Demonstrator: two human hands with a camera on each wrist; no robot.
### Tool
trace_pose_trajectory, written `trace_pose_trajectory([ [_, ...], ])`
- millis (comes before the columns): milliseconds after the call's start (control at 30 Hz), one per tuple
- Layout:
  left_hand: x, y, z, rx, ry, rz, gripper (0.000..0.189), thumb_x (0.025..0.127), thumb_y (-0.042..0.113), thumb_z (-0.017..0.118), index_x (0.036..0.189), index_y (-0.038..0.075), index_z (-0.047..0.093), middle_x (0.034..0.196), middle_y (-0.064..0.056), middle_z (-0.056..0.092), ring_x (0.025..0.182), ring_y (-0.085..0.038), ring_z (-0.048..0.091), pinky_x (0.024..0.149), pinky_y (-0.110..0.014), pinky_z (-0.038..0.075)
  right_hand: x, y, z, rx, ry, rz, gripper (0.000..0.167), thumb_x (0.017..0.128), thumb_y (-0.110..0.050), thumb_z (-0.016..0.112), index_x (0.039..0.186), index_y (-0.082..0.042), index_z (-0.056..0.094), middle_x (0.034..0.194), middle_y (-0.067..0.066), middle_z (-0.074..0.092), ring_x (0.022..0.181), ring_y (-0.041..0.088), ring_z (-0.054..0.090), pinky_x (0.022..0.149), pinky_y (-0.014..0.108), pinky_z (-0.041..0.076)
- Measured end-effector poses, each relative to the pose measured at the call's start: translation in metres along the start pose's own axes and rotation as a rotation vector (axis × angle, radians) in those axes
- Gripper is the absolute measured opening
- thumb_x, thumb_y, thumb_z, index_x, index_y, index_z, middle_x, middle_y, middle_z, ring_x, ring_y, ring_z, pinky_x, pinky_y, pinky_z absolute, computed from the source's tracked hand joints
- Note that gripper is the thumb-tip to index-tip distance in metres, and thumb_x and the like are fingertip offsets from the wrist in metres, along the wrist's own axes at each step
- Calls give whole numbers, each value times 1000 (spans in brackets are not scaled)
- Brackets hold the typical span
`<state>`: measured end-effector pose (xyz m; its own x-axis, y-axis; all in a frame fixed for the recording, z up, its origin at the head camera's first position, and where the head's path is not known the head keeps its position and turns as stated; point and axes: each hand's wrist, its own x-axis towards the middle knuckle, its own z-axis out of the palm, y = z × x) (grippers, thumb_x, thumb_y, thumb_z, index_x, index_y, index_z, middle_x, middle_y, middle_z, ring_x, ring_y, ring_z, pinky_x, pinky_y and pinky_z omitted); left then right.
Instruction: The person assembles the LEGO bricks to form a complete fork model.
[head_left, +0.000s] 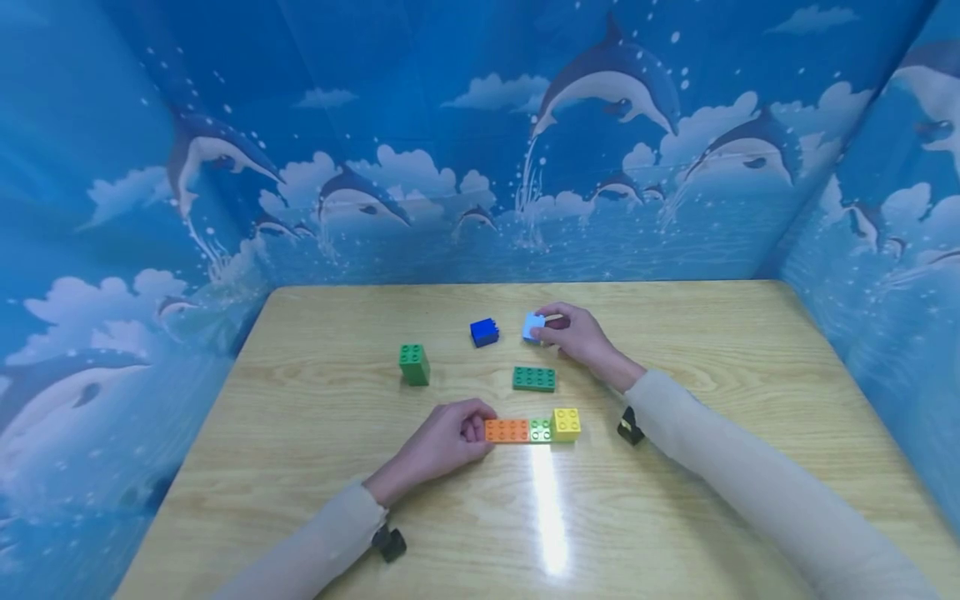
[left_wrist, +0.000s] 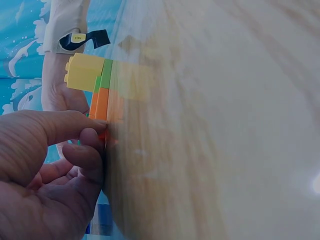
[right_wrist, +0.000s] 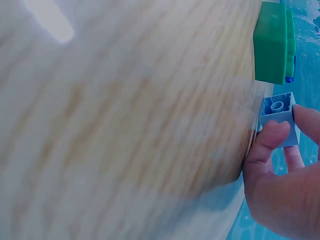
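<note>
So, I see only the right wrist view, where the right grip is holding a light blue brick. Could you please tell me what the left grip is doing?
Observer: The left grip pinches one end of an orange brick.
Operator: Thank you. Is there another brick at the other end of it?
Observer: Yes, a light green brick lies against that end.
Operator: And is any brick standing on this row?
Observer: Yes, a yellow brick stands on the far end of the light green brick, seen from the left grip.
</note>
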<state>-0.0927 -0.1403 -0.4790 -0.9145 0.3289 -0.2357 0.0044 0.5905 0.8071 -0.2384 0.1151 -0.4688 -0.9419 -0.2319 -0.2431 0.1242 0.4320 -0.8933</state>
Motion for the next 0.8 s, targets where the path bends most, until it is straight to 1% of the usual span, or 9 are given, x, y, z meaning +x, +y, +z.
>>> trace_pose_trajectory([
  [133, -1, 0, 0, 3, 2, -2, 39, 89, 3, 86, 125, 9, 74, 92, 2, 67, 80, -17, 65, 71, -29, 58, -1, 0, 0, 29, 0, 6, 44, 104, -25, 78, 144, -11, 65, 135, 18, 67, 101, 27, 69, 75, 31, 56],
  [367, -2, 0, 0, 1, 2, -1, 39, 89, 3, 86, 126, 9, 74, 91, 2, 67, 80, -17, 65, 70, -28, 58, -3, 0, 0, 89, -41, 6, 44, 104, -22, 78, 145, -11, 66, 135, 17, 67, 107, 24, 68, 85, 34, 59],
  [500, -2, 1, -1, -2, 0, -6, 39, 89, 3, 86, 126, 9, 74, 92, 2, 67, 80, -16, 65, 70, -27, 57, -6, -2, -1, 106, -62, 17, 51, 105, -20, 76, 153, -11, 60, 141, 17, 64, 113, 26, 68, 92, 39, 60],
  [600, -2, 2, -1, 1, 2, -4, 39, 90, 3, 86, 126, 10, 74, 92, 2, 67, 81, -16, 65, 71, -27, 57, -9, -6, -3, 119, -59, 27, 56, 104, -19, 77, 155, -6, 58, 144, 17, 63, 117, 28, 66, 97, 41, 59],
  [700, -1, 1, 0, 1, 3, 0, 39, 89, 3, 86, 126, 10, 74, 92, 2, 67, 81, -16, 65, 71, -27, 58, -13, -7, -5, 106, -50, 36, 58, 102, -21, 80, 152, -3, 59, 144, 17, 63, 119, 29, 65, 100, 41, 58],
  [800, -1, 1, 0, 0, 3, -4, 39, 89, 3, 86, 126, 10, 73, 92, 2, 68, 81, -16, 65, 71, -27, 58, -18, -8, -6, 88, -59, 34, 58, 101, -23, 82, 150, -3, 60, 142, 17, 65, 121, 30, 64, 102, 41, 57],
])
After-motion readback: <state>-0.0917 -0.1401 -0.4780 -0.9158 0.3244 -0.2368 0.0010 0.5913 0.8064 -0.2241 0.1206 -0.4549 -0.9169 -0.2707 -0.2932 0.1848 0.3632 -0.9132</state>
